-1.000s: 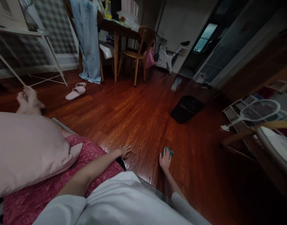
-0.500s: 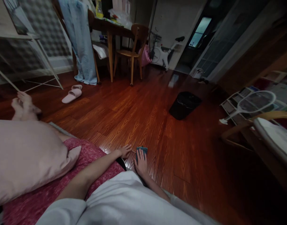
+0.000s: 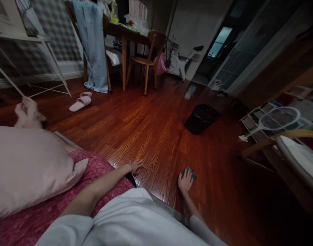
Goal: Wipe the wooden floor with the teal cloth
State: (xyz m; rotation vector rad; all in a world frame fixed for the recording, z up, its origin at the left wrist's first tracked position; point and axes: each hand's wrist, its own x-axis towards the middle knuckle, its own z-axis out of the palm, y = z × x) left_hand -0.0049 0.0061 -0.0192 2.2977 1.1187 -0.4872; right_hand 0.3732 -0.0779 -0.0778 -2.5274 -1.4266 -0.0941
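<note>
Lying flat-fingered over a small blue-green cloth (image 3: 193, 174), the right hand (image 3: 185, 181) is out to the near right on the dark red wood floor (image 3: 151, 136). Fingers extended, slightly parted, not visibly curled around it; it looks pressed from above rather than gripped. Cloth mostly covered, its far and right edges showing; whether the thumb pins any of it, cannot tell.

Left hand (image 3: 136, 166): near middle, fingers stretched out, nothing held, beside the edge of the seat or mat. Contact with the floor likely, but not certain at this angle.

Risks, as judged: floor is glossy, so weight put through the cloth could make that palm skid, the cloth creeping out past the fingertips. Right arm is well out to the side; leaning further could tip the balance and let the pink pillow (image 3: 30, 164), near left across the legs, slide off. Black bin (image 3: 202, 119) stands beyond the cloth, well apart; only a long, careless reach to the far side would knock it.
</note>
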